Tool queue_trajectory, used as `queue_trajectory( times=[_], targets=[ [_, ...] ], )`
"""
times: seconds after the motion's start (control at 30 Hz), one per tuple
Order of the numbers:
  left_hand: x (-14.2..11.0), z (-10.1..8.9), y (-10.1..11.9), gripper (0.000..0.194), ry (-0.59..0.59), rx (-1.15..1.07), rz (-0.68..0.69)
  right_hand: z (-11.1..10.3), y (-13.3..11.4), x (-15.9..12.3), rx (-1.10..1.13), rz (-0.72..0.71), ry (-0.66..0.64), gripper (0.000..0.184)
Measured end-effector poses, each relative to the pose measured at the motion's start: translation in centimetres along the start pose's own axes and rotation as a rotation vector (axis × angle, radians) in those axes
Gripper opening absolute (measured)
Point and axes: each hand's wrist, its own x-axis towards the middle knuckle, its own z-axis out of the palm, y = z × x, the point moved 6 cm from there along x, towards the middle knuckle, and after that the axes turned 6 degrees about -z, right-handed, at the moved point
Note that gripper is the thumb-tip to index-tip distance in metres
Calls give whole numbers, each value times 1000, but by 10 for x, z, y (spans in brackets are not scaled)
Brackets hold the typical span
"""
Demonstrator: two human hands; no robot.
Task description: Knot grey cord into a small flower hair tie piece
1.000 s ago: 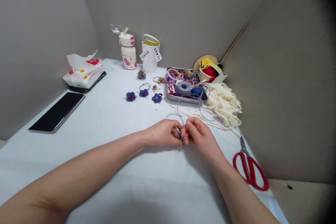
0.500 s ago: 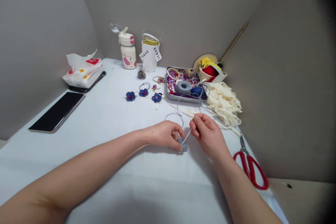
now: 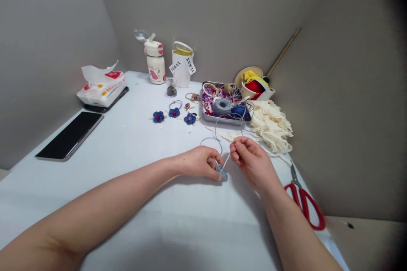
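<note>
My left hand [image 3: 199,163] rests on the white tabletop [image 3: 127,203] and pinches a small grey-blue fabric disc [image 3: 222,174] between its fingertips. My right hand [image 3: 251,161] is raised just beyond it, with thumb and forefinger closed on a thin pale strand [image 3: 226,163] that runs down to the disc. A thin grey cord [image 3: 210,138] loops from near my left hand towards a metal tin [image 3: 226,121], which holds a grey cord spool [image 3: 221,106] and a blue yarn ball [image 3: 238,111].
Several blue fabric flowers [image 3: 174,112] lie beyond my hands, and cream lace [image 3: 271,127] is heaped to the right. Red-handled scissors [image 3: 305,205] sit at the right edge. A phone [image 3: 70,135], a tissue pack [image 3: 101,91], a white bottle [image 3: 155,62] and a white cup [image 3: 181,68] stand farther off.
My hands were pressed together a second ago and have since parted. My right hand moved up and to the right, drawing the pale strand out, and the grey-blue disc now shows.
</note>
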Motion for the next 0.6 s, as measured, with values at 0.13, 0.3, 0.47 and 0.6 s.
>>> queue_trajectory(
  times=[0.13,0.3,0.47,0.6],
  targets=[
    [2,-1,-4,34,-2,-53,2,-8,0,2,27,43,47,26],
    [4,-1,-6,34,-9,-29,-2,-14,3,5,3,71,95,31],
    [1,-1,-4,35,-25,-52,-15,-21,2,5,-166,18,94,29],
    [0,-4,0,30,59,-69,46,-20,0,5,-466,-17,-34,28]
  ],
)
